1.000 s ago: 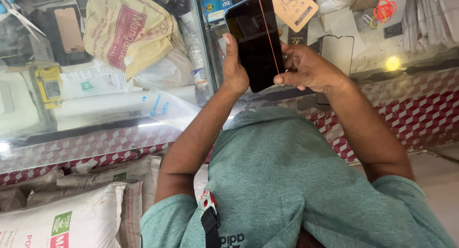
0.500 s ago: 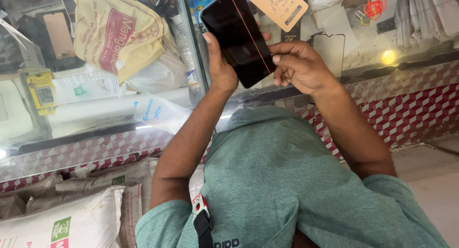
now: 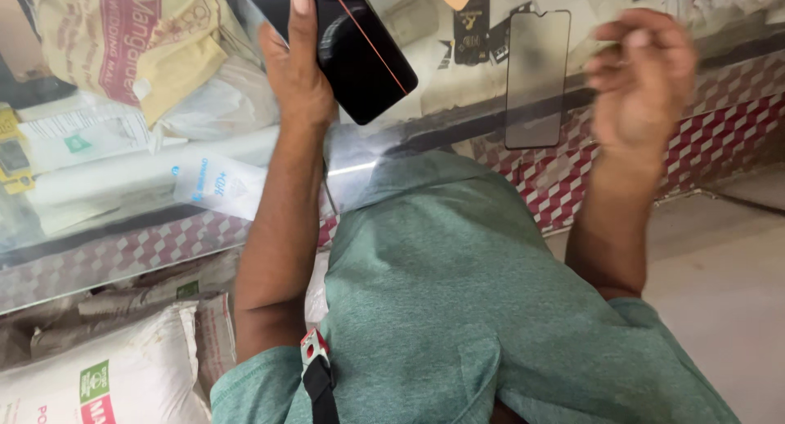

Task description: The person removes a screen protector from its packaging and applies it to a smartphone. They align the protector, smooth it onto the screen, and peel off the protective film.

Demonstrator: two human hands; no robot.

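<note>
While the dark, glossy rectangular phone (image 3: pixel 347 44) with a thin red line across its face is held above the glass counter top (image 3: pixel 458 121), it is gripped along its left edge by the left hand (image 3: pixel 298 72), the thumb laid flat over the dark surface and the other fingers hidden behind it. The phone is tilted, its lower corner pointing toward the right. To its right, a thin, clear rectangular sheet with dark edging (image 3: pixel 536 76) is seen upright, near the right hand (image 3: pixel 642 76). That hand is blurred, its fingers loosely curled; whether the sheet is pinched by it cannot be told. Below both forearms, a green knitted shirt (image 3: pixel 458 309) fills the lower part of the view, with a black strap and a small red and white clip (image 3: pixel 315 367) at its collar. Under the glass at the left, a crumpled yellowish bag with red print (image 3: pixel 123 44) and white paper packets (image 3: pixel 163 174) are stored. White woven sacks (image 3: pixel 106 375) are stacked at the lower left.
</note>
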